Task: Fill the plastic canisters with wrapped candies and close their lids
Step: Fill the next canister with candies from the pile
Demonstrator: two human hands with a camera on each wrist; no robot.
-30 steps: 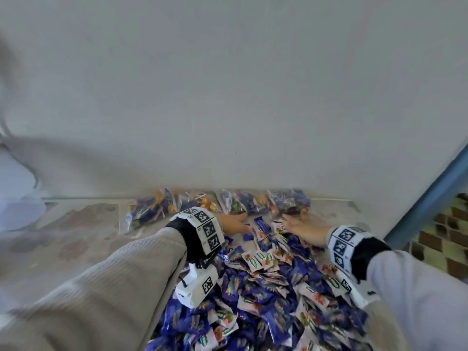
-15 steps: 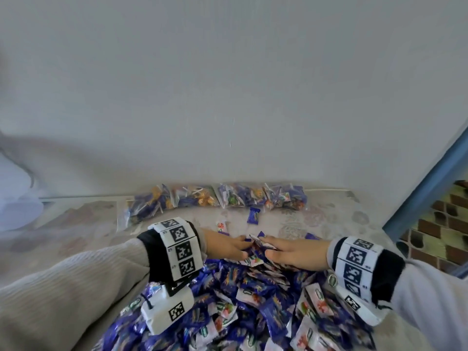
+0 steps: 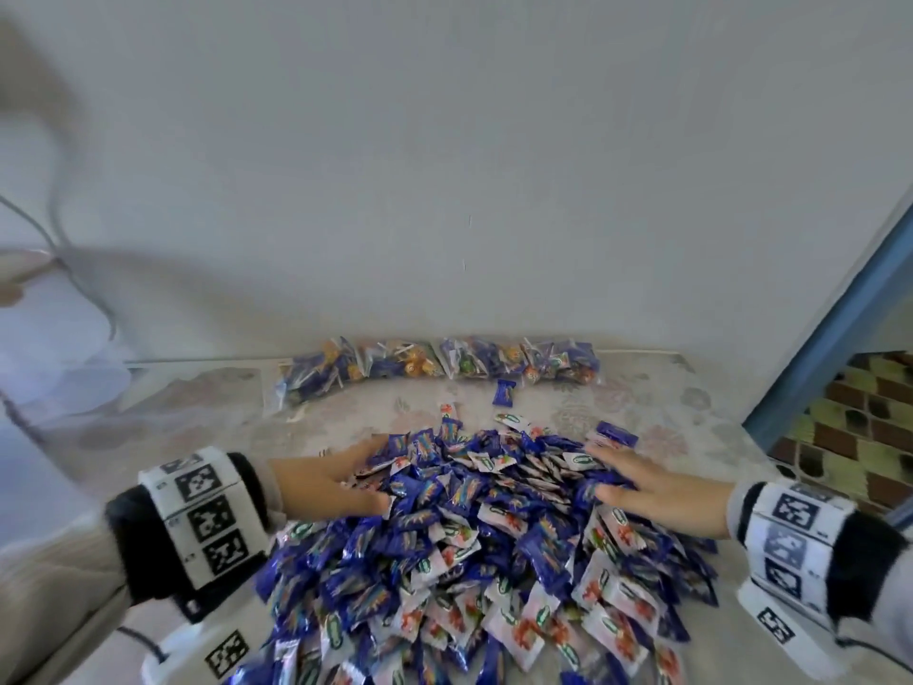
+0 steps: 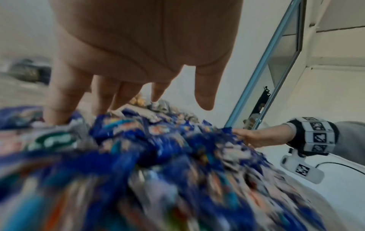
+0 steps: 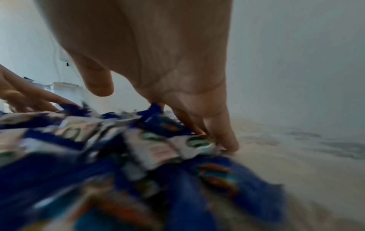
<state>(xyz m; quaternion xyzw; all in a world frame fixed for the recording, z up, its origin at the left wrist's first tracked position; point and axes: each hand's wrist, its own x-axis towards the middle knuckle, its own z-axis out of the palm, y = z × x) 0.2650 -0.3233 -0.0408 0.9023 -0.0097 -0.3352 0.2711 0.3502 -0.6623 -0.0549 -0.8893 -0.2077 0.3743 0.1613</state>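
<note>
The heap of wrapped candies (image 3: 474, 546) lies in the near middle of the patterned surface (image 3: 642, 402), blue and white wrappers spilling toward you. No plastic canister shows in any view, so by my reading you are gathering stock, not filling yet.

Your left hand (image 3: 328, 479) lies against the heap's left flank, fingers (image 4: 65, 93) straight and a little spread, tips pushed in among the wrappers. Your right hand (image 3: 652, 491) mirrors it on the right flank, palm down; its fingers (image 5: 223, 134) reach the surface at the heap's edge. Neither hand closes round anything: both look like flat walls set on opposite sides, probably to herd the loose pieces into one mound or to scoop a double handful.

A few stray candies (image 3: 504, 392) lie beyond the heap's far edge, apart from it. Farther still, along the foot of the wall (image 3: 469, 165), a row of clear bags of sweets (image 3: 439, 368) lies end to end, likely spare stock parked out of your way. A blue frame (image 3: 840, 318) rises at far right.

The wrappers look slick, so expect some to slide off when you lift.
</note>
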